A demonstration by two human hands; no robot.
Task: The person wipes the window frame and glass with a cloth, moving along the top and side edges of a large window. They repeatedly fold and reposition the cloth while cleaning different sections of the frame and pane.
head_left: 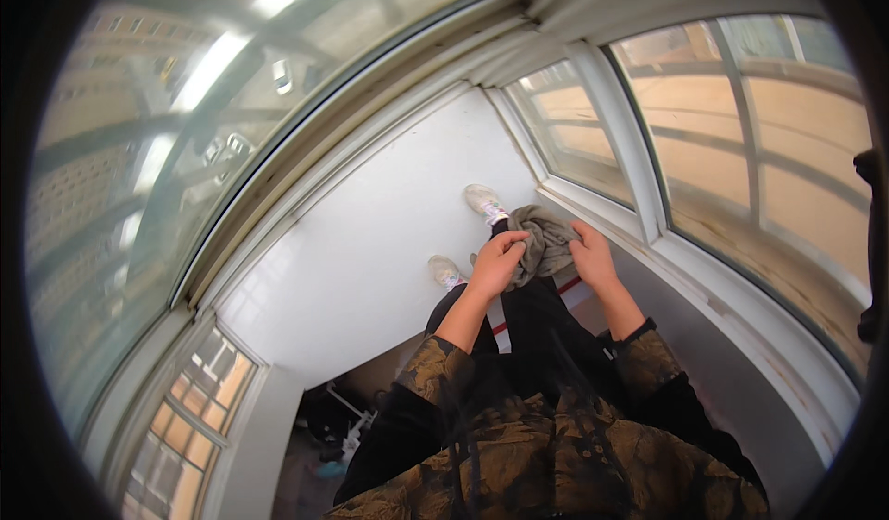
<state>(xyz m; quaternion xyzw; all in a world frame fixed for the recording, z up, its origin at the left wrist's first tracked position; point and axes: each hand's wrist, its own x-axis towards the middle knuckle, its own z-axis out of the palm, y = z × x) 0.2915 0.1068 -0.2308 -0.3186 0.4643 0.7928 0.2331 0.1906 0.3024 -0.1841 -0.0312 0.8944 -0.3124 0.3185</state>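
A crumpled grey-green cloth [544, 247] is bunched up between my two hands, in front of my dark trousers. My left hand [498, 263] is closed on its left side, thumb and fingers pinching a fold. On the opposite side my right hand [594, 253] grips the cloth's edge. Part of the cloth hangs in loose loops between them. Both hands are held at about knee height, clear of the glass.
My light shoes [483, 201] stand on a broad white ledge [370, 205]. A large window [250, 85] curves along the left, with parked cars far below. More framed panes [704, 140] line the right. Dark clutter [333, 423] lies lower, past the ledge's near edge.
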